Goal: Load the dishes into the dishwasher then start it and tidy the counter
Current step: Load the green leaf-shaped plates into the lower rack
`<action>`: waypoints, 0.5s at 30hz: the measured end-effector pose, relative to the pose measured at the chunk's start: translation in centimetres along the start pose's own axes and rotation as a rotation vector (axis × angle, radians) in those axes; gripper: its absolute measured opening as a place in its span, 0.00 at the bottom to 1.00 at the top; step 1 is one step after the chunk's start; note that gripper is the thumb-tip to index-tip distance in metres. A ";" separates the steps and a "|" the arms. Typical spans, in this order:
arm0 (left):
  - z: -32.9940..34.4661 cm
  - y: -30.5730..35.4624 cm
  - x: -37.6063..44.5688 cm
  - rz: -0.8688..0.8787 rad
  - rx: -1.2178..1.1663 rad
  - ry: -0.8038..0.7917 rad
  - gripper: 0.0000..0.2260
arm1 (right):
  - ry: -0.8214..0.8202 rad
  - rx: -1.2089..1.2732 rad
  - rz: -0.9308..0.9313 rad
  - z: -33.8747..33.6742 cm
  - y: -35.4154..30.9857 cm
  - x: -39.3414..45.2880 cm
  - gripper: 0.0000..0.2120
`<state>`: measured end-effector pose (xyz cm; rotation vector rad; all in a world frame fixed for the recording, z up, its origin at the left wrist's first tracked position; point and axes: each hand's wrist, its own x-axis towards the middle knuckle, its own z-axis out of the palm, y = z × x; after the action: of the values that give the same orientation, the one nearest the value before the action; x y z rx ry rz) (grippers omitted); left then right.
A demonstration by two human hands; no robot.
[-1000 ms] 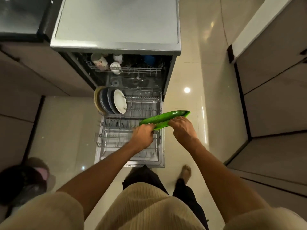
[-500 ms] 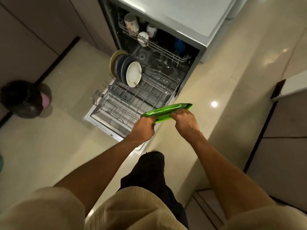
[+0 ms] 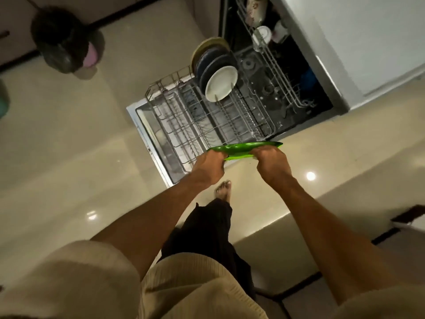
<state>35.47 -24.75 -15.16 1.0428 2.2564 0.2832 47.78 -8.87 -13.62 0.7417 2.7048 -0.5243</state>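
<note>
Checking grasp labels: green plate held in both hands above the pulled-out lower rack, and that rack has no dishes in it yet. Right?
Not quite. The head view shows the lower rack already holds plates standing on edge at its far end, a white one in front. The rest holds: left hand and right hand both grip the green plate above the pulled-out rack.
</note>
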 end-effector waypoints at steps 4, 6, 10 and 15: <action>1.2 1.7 1.7 -0.096 -0.024 0.052 0.13 | -0.066 -0.041 -0.065 -0.9 2.6 2.9 0.21; 1.9 2.3 2.6 -0.134 -0.039 0.067 0.11 | -0.091 -0.055 -0.090 -1.0 3.8 4.6 0.22; 3.3 3.1 4.8 -0.210 -0.059 0.086 0.10 | -0.141 -0.063 -0.133 -0.2 6.0 7.3 0.24; 6.3 3.5 7.4 -0.314 -0.114 0.076 0.10 | -0.170 -0.090 -0.236 1.6 8.8 9.8 0.25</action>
<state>37.89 -17.31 -21.93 0.6167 2.3984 0.3170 44.65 1.75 -21.02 0.3399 2.6489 -0.4896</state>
